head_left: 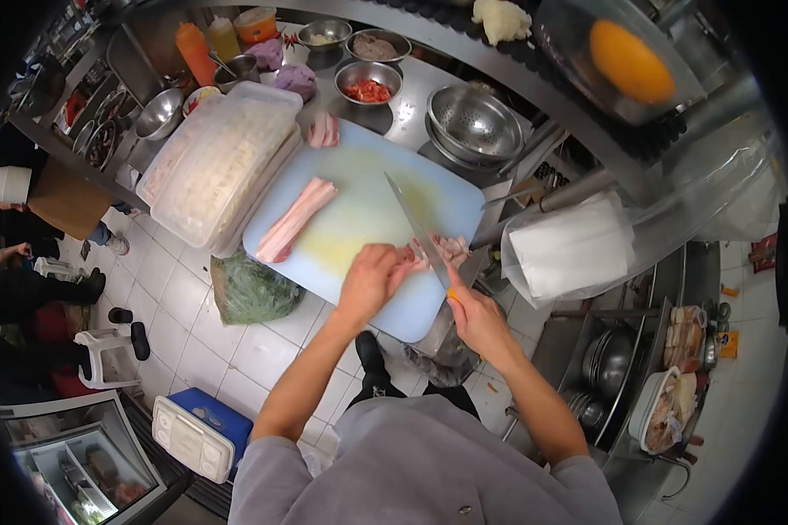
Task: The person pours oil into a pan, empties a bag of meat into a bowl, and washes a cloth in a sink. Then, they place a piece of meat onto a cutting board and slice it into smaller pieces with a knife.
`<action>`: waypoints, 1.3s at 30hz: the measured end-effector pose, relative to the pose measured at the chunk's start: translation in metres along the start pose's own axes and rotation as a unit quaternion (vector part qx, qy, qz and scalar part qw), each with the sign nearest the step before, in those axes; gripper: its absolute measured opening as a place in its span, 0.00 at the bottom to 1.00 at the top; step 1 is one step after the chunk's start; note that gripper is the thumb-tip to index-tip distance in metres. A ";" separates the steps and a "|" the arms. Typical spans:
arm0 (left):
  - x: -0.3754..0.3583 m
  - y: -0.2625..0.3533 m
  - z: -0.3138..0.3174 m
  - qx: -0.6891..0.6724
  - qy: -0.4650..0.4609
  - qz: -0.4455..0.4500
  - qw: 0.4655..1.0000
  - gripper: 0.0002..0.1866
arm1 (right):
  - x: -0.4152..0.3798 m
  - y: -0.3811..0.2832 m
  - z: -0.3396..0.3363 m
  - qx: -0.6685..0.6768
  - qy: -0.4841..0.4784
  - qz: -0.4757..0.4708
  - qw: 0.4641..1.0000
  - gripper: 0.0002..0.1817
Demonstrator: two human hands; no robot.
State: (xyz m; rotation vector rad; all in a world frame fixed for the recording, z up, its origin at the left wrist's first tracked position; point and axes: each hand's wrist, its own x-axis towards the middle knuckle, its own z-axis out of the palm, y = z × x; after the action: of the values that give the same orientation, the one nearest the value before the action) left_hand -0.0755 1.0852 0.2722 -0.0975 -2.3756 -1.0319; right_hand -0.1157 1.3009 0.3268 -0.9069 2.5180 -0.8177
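My right hand grips the handle of a long knife whose blade lies across a pile of cut raw meat at the near right of a pale blue cutting board. My left hand presses down on that meat, fingers curled right beside the blade. A long strip of raw meat rests on the board's left side. Another small piece of meat sits at the board's far edge.
A lidded clear plastic tub lies left of the board. Behind stand a metal colander, bowls of chopped red food, sauce bottles. A paper roll in plastic hangs at right. People sit at far left.
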 end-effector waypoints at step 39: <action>-0.010 -0.022 0.010 -0.023 -0.092 -0.005 0.995 0.07 | 0.002 -0.023 0.049 -0.123 -0.055 0.021 0.991 0.30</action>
State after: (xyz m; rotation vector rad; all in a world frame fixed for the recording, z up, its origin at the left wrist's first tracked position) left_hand -0.0772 1.0776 0.2467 -0.2075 -2.5185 -1.1263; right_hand -0.0825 1.2660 0.3028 -0.9431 2.5672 -0.4380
